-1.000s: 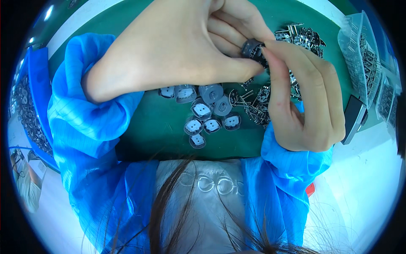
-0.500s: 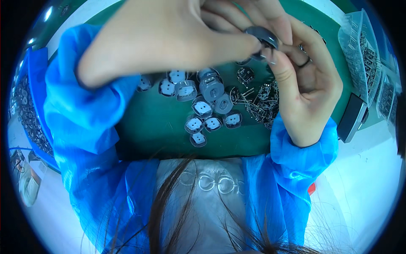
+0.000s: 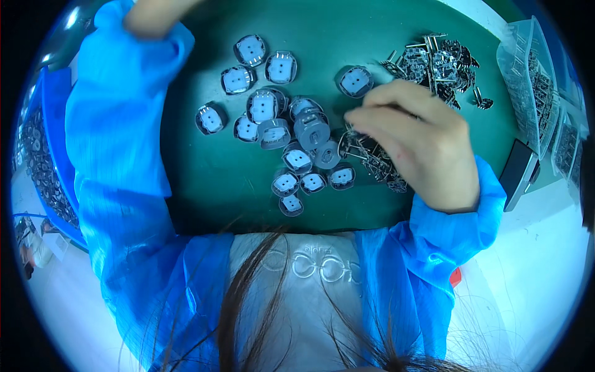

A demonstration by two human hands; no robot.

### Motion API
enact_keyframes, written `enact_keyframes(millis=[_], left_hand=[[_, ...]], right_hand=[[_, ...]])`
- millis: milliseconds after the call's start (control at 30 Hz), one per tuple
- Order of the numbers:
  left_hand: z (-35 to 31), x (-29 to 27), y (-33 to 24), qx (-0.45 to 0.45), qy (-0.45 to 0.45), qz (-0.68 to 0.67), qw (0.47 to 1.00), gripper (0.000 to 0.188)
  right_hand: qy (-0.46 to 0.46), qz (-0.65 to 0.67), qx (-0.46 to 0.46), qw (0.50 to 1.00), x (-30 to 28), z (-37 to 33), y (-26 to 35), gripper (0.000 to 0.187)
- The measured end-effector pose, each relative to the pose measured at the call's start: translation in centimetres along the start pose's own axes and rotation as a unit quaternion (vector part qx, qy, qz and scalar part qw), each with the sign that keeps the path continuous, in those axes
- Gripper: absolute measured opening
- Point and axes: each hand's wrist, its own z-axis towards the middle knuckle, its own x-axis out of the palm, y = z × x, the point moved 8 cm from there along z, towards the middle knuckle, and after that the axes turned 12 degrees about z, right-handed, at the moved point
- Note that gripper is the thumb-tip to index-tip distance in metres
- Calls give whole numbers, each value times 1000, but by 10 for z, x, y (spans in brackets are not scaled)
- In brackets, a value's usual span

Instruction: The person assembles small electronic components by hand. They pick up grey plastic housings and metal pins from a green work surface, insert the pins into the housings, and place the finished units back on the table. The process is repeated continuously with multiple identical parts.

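Note:
My right hand (image 3: 416,139) is bent over a heap of small metal-pinned parts (image 3: 375,162) on the green mat, thumb and fingertips pressed together. What lies between them is hidden. Beside its fingertips sits a round dark housing with a white inset (image 3: 356,81). Of my left hand (image 3: 160,15), only the wrist end shows at the upper left edge; its fingers are out of the picture. Several similar round housings (image 3: 263,106) lie in a loose group between my arms, most with white insets up. A grey one (image 3: 312,131) lies on others, inset not showing.
A larger heap of metal-pinned parts (image 3: 443,67) lies at the far right of the green mat (image 3: 217,192). A blue bin (image 3: 61,99) of small parts stands at the left, a clear plastic bin (image 3: 517,43) of parts at the right. Near that bin is a black flat device (image 3: 518,172).
My hands have parted from the dark round piece they held together. The left has swung to the upper left, and the right has come down to the metal-pinned parts.

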Motion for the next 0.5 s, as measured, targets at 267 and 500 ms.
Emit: enact_keyframes(millis=[267,500], left_hand=[[-10,7,-107,12,269,-357,895,44],[-17,29,-93,-66,311,-392,863,42]], right_hand=[[-217,95,149,960,-51,-7,-2,21],[-214,164,155,951,-35,-3,-11,19]])
